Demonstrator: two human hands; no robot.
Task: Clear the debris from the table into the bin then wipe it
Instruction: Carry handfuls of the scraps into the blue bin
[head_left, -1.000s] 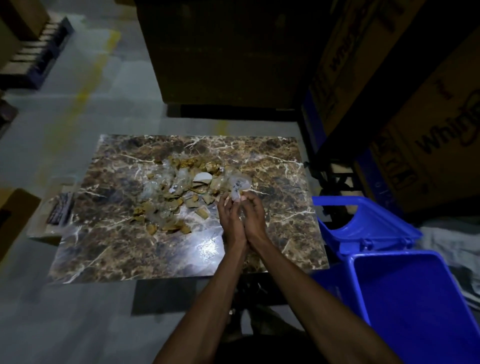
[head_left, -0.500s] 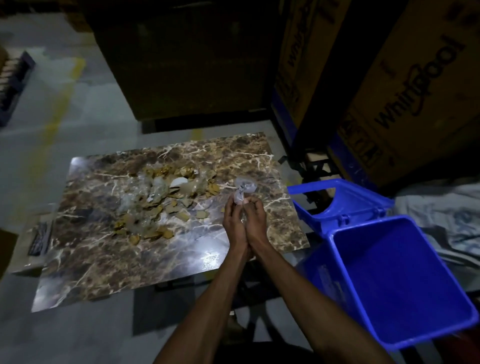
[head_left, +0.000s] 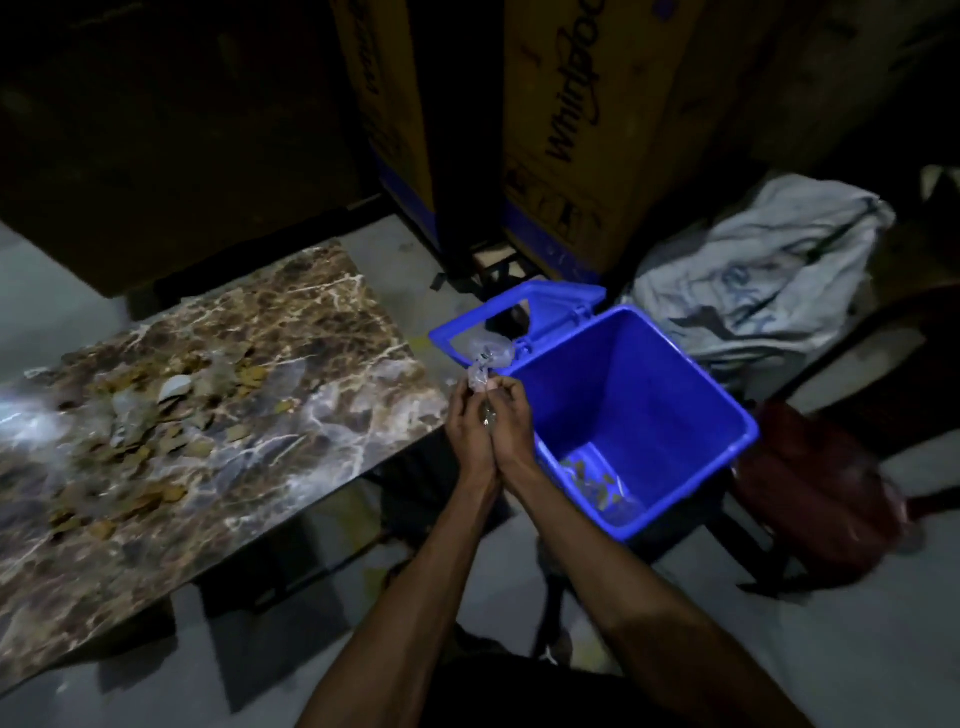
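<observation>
My left hand (head_left: 467, 426) and my right hand (head_left: 511, 426) are cupped together, and between them they hold a crumpled piece of clear plastic debris (head_left: 485, 358). They hover just off the right edge of the marble-patterned table (head_left: 322, 395), at the left rim of the open blue bin (head_left: 649, 395). A pile of brown scraps and clear plastic (head_left: 171, 410) lies on the table's left part. A few scraps rest in the bin's bottom (head_left: 592, 475).
The bin's lid (head_left: 519, 317) hangs open at the back. Tall cardboard boxes (head_left: 582, 130) stand behind it. A white sack (head_left: 763, 275) lies to the right and a dark red bag (head_left: 815, 483) sits beside the bin.
Both hands lifted the plastic debris off the table and carried it right, to the bin's rim. The view swung right with them.
</observation>
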